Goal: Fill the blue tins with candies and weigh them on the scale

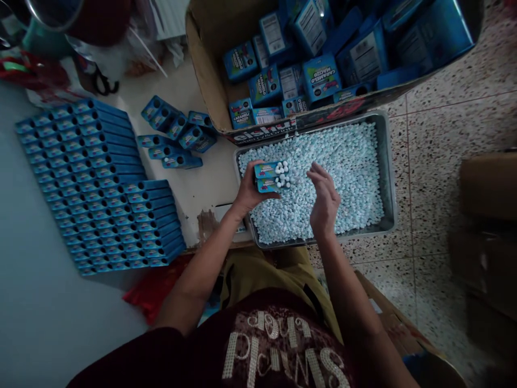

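Note:
My left hand (251, 189) is closed around two small blue candy boxes (266, 171) pressed side by side, over the left part of a metal tray. White candies (282, 167) sit heaped at the round openings on the boxes' right ends. My right hand (324, 198) hovers above the tray with its fingers stretched out and nothing in it. Below both hands, the metal tray (392, 183) is filled with a layer of small pale blue-white candies (343, 156).
Stacked blue boxes (89, 188) form a large block on the left, and several loose ones (177, 126) lie beside it. Behind the tray stands a cardboard carton (210, 81) of blue boxes. Black-handled scissors (103, 83) lie at the back left. Speckled floor (436, 161) shows at right.

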A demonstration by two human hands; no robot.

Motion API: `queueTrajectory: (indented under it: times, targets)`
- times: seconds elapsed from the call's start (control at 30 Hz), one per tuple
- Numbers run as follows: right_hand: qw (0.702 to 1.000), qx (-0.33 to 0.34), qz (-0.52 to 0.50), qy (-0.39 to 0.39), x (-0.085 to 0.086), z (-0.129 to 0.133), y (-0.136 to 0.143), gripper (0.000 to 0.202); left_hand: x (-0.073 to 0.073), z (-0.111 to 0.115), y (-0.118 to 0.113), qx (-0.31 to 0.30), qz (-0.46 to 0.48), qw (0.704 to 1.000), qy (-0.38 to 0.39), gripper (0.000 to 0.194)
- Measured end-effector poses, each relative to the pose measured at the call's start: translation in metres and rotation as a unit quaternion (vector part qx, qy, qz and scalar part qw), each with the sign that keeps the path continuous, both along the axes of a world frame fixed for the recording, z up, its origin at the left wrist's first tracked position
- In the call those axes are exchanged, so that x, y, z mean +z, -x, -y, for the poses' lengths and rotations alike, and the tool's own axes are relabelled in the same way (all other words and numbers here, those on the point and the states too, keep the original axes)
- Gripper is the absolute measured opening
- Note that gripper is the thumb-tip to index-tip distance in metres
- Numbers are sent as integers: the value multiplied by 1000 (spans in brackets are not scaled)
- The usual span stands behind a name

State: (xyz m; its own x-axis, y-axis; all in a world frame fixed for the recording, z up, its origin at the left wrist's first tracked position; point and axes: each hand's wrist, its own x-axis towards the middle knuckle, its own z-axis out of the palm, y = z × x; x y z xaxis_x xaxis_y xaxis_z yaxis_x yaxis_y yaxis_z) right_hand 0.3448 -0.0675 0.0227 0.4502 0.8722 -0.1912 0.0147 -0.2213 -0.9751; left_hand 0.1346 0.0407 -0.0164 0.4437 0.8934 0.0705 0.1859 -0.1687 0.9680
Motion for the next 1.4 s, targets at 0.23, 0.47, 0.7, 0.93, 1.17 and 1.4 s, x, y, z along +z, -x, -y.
queueTrajectory:
  times: [0.23,0.47,0.7,0.93,1.17,1.4]
  targets:
    - [880,159,436,100,-65,8,6,68,-21,-7,6,-42,68,997,3,104]
    - [891,150,395,169,-88,-39,-13,54,-34,-21,18,-76,70,994,35,104]
    - [972,-83,-204,83,-57,-32,-18,19,-28,12,21,90,-33,993,65,84]
    - [848,-105,-520,-6,0,-27,0,33,5,55,27,192,-62,977,65,49]
    - [858,-35,-500,-113,58,-25,12,34,26,77,3,115,-77,990,42,41]
    - [930,-28,-322,-176,66,-23,17,48,33,76,-22,65,-141,987,-27,37]
